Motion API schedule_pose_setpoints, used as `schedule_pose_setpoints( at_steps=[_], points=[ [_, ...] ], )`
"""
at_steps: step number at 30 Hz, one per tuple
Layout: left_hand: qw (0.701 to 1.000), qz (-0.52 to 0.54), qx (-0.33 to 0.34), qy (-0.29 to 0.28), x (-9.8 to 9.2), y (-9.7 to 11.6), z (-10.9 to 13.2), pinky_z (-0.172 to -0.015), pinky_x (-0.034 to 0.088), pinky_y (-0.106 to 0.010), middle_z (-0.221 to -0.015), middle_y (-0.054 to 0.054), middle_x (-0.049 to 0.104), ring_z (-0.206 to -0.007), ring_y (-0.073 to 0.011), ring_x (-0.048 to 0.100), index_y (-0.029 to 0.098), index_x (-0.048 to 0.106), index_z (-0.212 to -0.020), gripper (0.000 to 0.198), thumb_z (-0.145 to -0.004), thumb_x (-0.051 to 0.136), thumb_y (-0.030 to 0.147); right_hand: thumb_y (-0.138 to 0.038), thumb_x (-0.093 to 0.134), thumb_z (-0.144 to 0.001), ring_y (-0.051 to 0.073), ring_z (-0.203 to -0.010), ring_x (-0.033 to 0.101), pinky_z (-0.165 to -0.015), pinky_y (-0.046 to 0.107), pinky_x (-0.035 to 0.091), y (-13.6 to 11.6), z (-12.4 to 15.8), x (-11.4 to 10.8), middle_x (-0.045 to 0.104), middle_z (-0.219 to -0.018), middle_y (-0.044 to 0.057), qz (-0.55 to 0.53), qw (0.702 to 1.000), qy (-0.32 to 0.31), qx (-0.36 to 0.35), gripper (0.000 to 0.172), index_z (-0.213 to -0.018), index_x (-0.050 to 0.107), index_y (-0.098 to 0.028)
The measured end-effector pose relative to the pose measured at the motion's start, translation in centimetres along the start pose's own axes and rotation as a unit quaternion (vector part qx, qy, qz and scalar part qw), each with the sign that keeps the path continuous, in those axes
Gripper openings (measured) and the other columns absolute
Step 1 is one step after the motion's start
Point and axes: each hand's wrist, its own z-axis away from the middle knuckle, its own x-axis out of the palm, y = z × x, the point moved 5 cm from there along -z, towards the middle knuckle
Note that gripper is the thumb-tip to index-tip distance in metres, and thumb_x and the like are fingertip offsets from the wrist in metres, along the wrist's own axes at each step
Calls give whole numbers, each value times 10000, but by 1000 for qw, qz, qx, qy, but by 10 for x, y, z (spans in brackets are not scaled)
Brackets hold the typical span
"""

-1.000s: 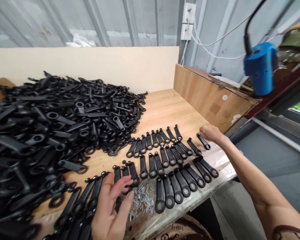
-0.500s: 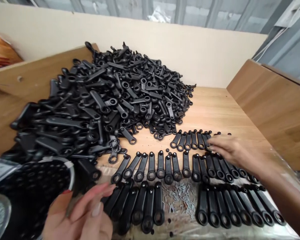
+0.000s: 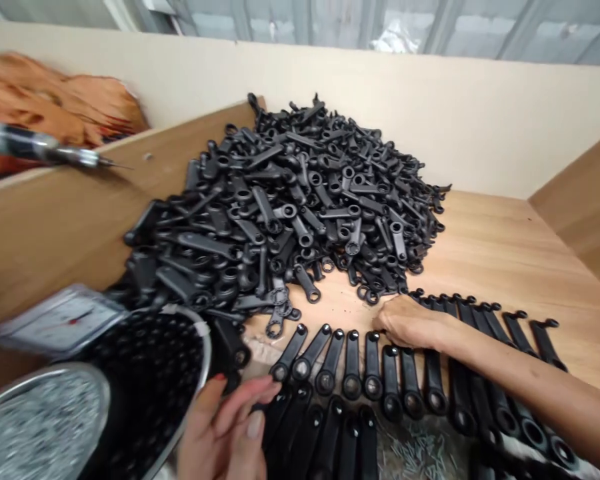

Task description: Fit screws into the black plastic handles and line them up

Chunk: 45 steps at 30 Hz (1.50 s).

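Observation:
My right hand (image 3: 410, 323) lies palm down across the far ends of a row of black ring-ended levers (image 3: 360, 367), and its fingers hide what is under them. Low in the view, my left hand (image 3: 225, 427) has its fingers apart and holds nothing I can see, close to the near levers (image 3: 305, 433) and a round steel bowl of black parts (image 3: 150, 380). A large heap of the same levers (image 3: 290, 200) rises behind on the wooden table (image 3: 505, 253). Loose silver screws (image 3: 420, 453) lie among the rows.
A round tin of silver screws (image 3: 40, 427) sits at lower left beside a scale dial (image 3: 60, 320). A blurred silver-tipped screwdriver (image 3: 40, 143) enters from the left above a wooden board (image 3: 55, 220). A cream panel (image 3: 430, 120) stands behind the table.
The view has swung left, bringing the bowl, tin and screwdriver further in. My right hand has moved left along the rows and lowered onto the levers. My left hand stays near the bowl.

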Motion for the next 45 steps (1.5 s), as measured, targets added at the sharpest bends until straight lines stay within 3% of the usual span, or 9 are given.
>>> schedule_pose_setpoints(
  at_steps=[11,18,24,28,31,34,38,42,45],
  points=[
    [995,81,60,-8,-11,13,13,-728,570,-284,-866,-17,704,-759,-170,671,244,519,-1166,433,-751,639,217,-168,419,-739,142,-595,553,-495,230,264,-24,-40,-56,639,-710,32,1,992,122,-18,298,-952,622,-217],
    [993,107,48,-27,-17,11,17,-752,542,-223,-880,-5,699,-768,-131,665,268,522,-1167,410,-772,623,221,-134,475,-683,178,-719,549,-544,234,304,-41,-89,-54,637,-820,89,27,991,128,20,271,-881,655,-172],
    [982,93,-35,-162,3,-6,33,-797,522,-293,-931,-65,685,-831,-174,649,205,589,-1085,316,-778,617,275,-173,453,-744,114,-604,483,-556,213,310,-52,-27,-76,589,-683,16,-52,979,193,25,220,-844,650,-165],
    [941,153,-63,-295,33,-12,63,-882,463,-386,-1075,-125,635,-1043,-260,564,182,587,-1114,445,-776,562,470,-195,531,-706,86,-539,429,-516,185,321,-91,55,-62,507,-588,-38,-410,882,221,-71,151,-780,655,-154],
    [878,250,-90,-398,55,-5,92,-888,449,-454,-1108,-151,613,-1105,-310,516,174,583,-1122,609,-736,483,634,-143,594,-621,67,-504,390,-476,168,300,-134,97,-23,454,-543,-59,-589,783,173,-102,85,-685,650,-141],
    [851,282,-119,-427,67,4,113,-906,437,-455,-1057,-122,642,-1072,-289,544,200,604,-1088,466,-759,533,523,-63,597,-544,50,-480,343,-444,159,256,-157,120,25,426,-531,-72,-673,722,154,-53,175,-688,656,-142],
    [877,292,-82,-373,75,17,123,-860,455,-395,-802,-46,689,-912,-231,614,208,664,-880,195,-760,600,348,-131,620,-607,75,-548,411,-505,179,324,-147,152,76,520,-648,-46,-738,637,224,-3,470,-1069,639,-213],
    [893,228,-106,-372,95,15,131,-532,435,-245,-510,35,566,-508,-119,536,186,597,-958,210,-783,592,302,-304,623,-730,111,-648,470,-577,216,377,-122,195,107,552,-737,15,-710,616,339,19,230,-900,711,-177],
    [875,164,-146,-432,117,11,146,-422,311,-199,-532,31,536,-425,-78,423,141,556,-1029,357,-807,533,420,-336,633,-748,101,-585,476,-535,212,390,-113,217,129,550,-661,9,-749,549,370,18,211,-855,685,-161]
  ],
)
